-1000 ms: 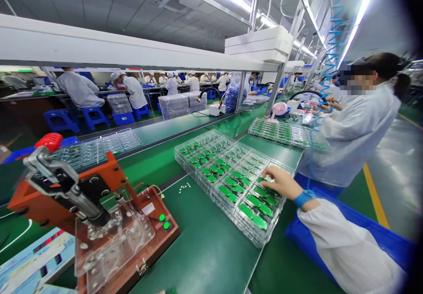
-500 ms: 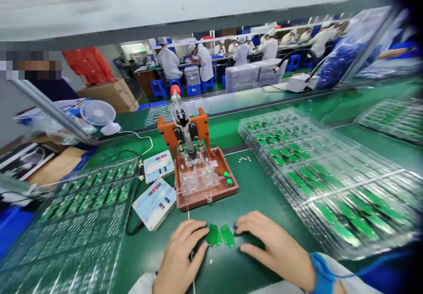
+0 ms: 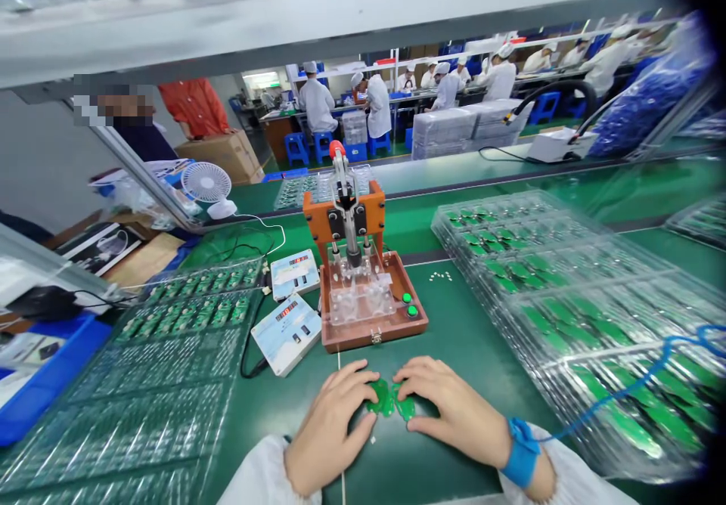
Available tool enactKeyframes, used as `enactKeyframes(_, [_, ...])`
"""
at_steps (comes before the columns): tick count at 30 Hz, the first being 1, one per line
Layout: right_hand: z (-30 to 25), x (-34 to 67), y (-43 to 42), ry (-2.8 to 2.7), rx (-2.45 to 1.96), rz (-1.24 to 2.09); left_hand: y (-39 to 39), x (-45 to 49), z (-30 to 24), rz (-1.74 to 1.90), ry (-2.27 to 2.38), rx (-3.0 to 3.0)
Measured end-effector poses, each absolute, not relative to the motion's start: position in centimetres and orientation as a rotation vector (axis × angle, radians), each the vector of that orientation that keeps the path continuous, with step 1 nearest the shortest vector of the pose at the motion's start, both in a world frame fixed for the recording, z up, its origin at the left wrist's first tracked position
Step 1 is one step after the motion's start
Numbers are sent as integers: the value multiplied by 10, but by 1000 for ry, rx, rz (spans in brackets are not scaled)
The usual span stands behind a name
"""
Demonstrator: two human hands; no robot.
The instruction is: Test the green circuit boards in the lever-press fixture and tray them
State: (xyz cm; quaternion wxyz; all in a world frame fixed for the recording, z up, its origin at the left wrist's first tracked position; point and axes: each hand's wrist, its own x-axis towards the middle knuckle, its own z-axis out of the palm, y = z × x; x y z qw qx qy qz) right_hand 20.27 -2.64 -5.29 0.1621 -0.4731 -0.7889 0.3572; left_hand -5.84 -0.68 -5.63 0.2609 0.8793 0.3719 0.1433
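On the green mat before me, my left hand (image 3: 339, 418) has its fingertips and thumb at the left edge of green circuit boards (image 3: 384, 399), which seem to overlap. Opposite it, my right hand (image 3: 451, 407) pinches another green circuit board (image 3: 405, 407) between thumb and fingers. The two groups of boards lie nearly edge to edge, partly covered by my fingers. Just beyond stands a test fixture (image 3: 371, 331) with a brown base, an orange frame, a clear plate and a red-tipped lever.
Clear trays of green boards (image 3: 572, 361) are stacked at right; another tray (image 3: 184, 361) lies left. Two display boxes (image 3: 286, 335) (image 3: 295, 274) stand beside the fixture. Small white pieces (image 3: 440, 277) lie behind it. A blue cord (image 3: 609, 395) runs from my right wristband.
My right hand has moved left and closed on the right-hand board. The boards are now closer together. The whole view has shifted, with the scene sitting further right.
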Motion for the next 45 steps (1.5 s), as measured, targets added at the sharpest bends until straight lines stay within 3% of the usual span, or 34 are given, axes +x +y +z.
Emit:
enactKeyframes(9, [-53, 201, -22, -2247, -1356, 1040, -6, -53, -58, 376, 994, 2351])
enactKeyframes(13, [-32, 214, -15, -2169, -1275, 1070, -9, -56, -47, 552, 944, 2371])
enactKeyframes(20, [3, 215, 54, -2068, -1162, 591, 45, -59, -2, 1030, 1210, 2439])
enactKeyframes(26, [-15, 199, 105, -2115, -1080, 513, 91, -49, 0, 959, 1228, 2530])
enactKeyframes(39, [-31, 194, 91, -2043, -1073, 502, 88, -49, -20, 1018, 1260, 2583])
enactKeyframes(45, [-14, 210, 95, -1754, -1088, 455, 69, -39, -16, 1425, 1171, 2458])
